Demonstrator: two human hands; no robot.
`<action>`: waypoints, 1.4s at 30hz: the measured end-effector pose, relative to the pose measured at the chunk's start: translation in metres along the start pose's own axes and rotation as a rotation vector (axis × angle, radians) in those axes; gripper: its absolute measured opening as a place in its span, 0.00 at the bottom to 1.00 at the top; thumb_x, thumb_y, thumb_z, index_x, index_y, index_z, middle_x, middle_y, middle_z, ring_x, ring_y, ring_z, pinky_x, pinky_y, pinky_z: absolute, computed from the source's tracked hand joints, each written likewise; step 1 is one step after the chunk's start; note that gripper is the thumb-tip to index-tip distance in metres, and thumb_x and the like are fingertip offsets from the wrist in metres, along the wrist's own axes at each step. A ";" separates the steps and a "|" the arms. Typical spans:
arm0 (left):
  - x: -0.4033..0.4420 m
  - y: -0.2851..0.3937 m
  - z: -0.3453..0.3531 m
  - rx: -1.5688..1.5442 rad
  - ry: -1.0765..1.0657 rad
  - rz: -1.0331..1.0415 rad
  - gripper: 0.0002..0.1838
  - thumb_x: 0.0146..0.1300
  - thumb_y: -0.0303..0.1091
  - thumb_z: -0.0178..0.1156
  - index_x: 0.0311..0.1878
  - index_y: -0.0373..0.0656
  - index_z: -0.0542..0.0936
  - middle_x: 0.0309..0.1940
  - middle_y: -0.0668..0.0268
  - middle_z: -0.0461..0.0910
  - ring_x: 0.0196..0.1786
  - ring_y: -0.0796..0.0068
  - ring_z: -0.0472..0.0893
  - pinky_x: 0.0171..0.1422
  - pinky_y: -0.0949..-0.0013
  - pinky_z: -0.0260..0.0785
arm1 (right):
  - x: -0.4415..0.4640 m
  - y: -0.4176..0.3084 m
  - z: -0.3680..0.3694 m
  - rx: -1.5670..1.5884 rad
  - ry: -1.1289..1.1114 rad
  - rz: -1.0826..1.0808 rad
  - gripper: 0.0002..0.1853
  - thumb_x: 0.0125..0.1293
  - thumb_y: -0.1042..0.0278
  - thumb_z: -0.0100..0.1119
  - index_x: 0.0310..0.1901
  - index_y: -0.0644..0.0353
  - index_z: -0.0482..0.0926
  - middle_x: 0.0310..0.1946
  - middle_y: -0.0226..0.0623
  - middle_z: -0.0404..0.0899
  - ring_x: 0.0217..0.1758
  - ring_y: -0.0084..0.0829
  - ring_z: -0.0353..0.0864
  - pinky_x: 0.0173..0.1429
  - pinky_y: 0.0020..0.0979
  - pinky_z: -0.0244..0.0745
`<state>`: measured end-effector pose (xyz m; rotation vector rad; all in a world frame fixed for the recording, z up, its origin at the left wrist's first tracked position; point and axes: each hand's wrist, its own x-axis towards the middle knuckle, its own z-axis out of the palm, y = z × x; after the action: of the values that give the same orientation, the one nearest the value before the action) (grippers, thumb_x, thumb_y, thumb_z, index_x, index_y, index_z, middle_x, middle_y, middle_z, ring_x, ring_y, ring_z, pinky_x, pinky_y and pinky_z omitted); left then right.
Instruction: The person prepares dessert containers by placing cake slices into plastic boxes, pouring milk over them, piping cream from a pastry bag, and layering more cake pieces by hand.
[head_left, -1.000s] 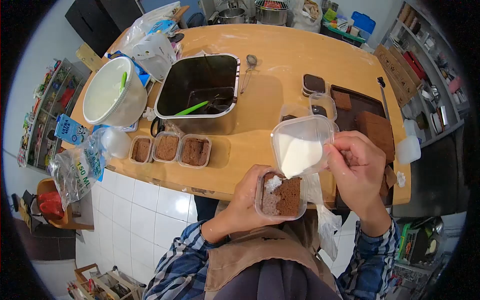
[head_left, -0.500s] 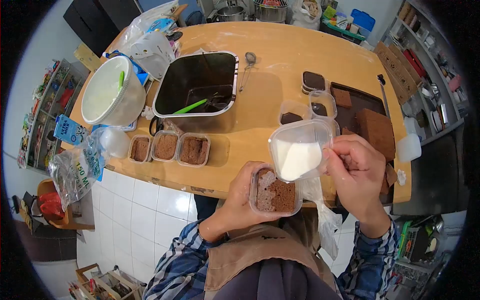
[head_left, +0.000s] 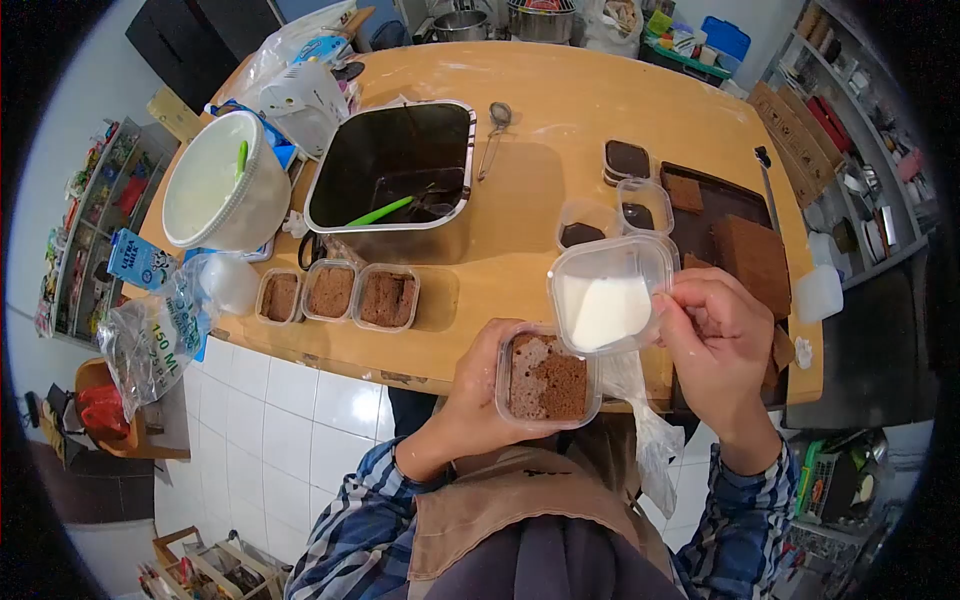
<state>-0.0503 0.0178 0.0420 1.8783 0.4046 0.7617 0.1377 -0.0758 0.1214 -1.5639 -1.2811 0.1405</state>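
Clear plastic, the squarish tub [head_left: 603, 260] of white liquid [head_left: 612, 312] tilts its lower rim towards the apron [head_left: 475, 512], pinched by the right hand [head_left: 715, 340] above the bench [head_left: 520, 255]; the left hand [head_left: 480, 385] grips a cup [head_left: 550, 425] of porous cake [head_left: 548, 378].

shelving [head_left: 105, 190], left | cardboard [head_left: 795, 140], right | blue lid [head_left: 727, 41], far side | white tiled floor [head_left: 290, 410]

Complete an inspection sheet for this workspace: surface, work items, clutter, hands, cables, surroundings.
Surface: table, pale smudges, worn near edge.
Work items: cake tub, its cake partly pale and wet-looking; liquid tub, holding white liquid, tilted.
Clutter: plastic bag, milk carton and white bowl at the left; tray with cake blocks at the right.
Left hand: grips the cake tub.
Right hand: pinches the liquid tub's rim.
Cables: nothing seen.
Surroundings: tiled floor, shelves either side.
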 end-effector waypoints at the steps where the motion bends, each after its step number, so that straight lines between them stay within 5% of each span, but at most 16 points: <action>1: 0.000 0.000 0.000 -0.014 -0.003 -0.003 0.49 0.26 0.39 0.79 0.54 0.40 0.62 0.48 0.62 0.66 0.52 0.69 0.69 0.57 0.66 0.63 | 0.000 0.000 0.000 -0.013 0.001 -0.009 0.05 0.50 0.82 0.60 0.29 0.66 0.74 0.28 0.40 0.76 0.25 0.25 0.76 0.30 0.22 0.73; 10: 0.000 -0.003 0.003 -0.092 -0.054 -0.044 0.53 0.27 0.38 0.79 0.59 0.39 0.58 0.54 0.60 0.64 0.57 0.67 0.67 0.61 0.64 0.59 | -0.001 -0.003 0.006 -0.006 -0.017 -0.047 0.05 0.50 0.82 0.60 0.30 0.67 0.75 0.29 0.41 0.77 0.25 0.25 0.78 0.29 0.22 0.74; 13: 0.004 0.006 0.004 -0.066 0.032 0.023 0.42 0.32 0.35 0.76 0.52 0.38 0.64 0.45 0.62 0.68 0.49 0.71 0.72 0.54 0.70 0.64 | -0.002 -0.003 0.007 0.019 -0.016 -0.054 0.05 0.50 0.82 0.60 0.30 0.67 0.75 0.29 0.41 0.77 0.25 0.25 0.78 0.28 0.22 0.74; 22: 0.004 0.006 0.004 -0.079 0.029 0.005 0.41 0.32 0.35 0.76 0.52 0.39 0.65 0.44 0.62 0.68 0.48 0.71 0.72 0.53 0.70 0.65 | -0.002 -0.005 0.007 -0.009 -0.021 -0.048 0.05 0.50 0.82 0.60 0.29 0.67 0.75 0.29 0.41 0.77 0.25 0.25 0.78 0.28 0.23 0.73; 25: 0.001 0.003 0.000 -0.009 -0.056 -0.026 0.54 0.27 0.39 0.79 0.59 0.39 0.57 0.54 0.60 0.64 0.58 0.66 0.66 0.62 0.63 0.59 | -0.001 -0.003 0.007 -0.011 -0.012 -0.055 0.05 0.49 0.82 0.60 0.29 0.67 0.75 0.28 0.41 0.77 0.25 0.27 0.78 0.28 0.23 0.73; 28: 0.005 0.008 0.000 0.000 0.048 0.021 0.42 0.31 0.36 0.77 0.51 0.39 0.65 0.43 0.62 0.68 0.48 0.70 0.72 0.52 0.70 0.64 | -0.002 -0.005 0.005 -0.059 -0.028 -0.077 0.05 0.49 0.81 0.61 0.29 0.66 0.75 0.28 0.42 0.77 0.25 0.29 0.78 0.29 0.24 0.74; 42: 0.004 -0.002 0.006 -0.168 0.105 -0.114 0.42 0.31 0.37 0.77 0.50 0.38 0.64 0.43 0.62 0.70 0.46 0.72 0.72 0.51 0.71 0.65 | -0.012 -0.018 0.005 -0.046 -0.096 -0.087 0.05 0.50 0.81 0.61 0.29 0.67 0.75 0.29 0.42 0.76 0.26 0.28 0.79 0.29 0.24 0.76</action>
<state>-0.0429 0.0167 0.0393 1.6491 0.4936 0.7947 0.1178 -0.0843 0.1268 -1.5535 -1.4345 0.1327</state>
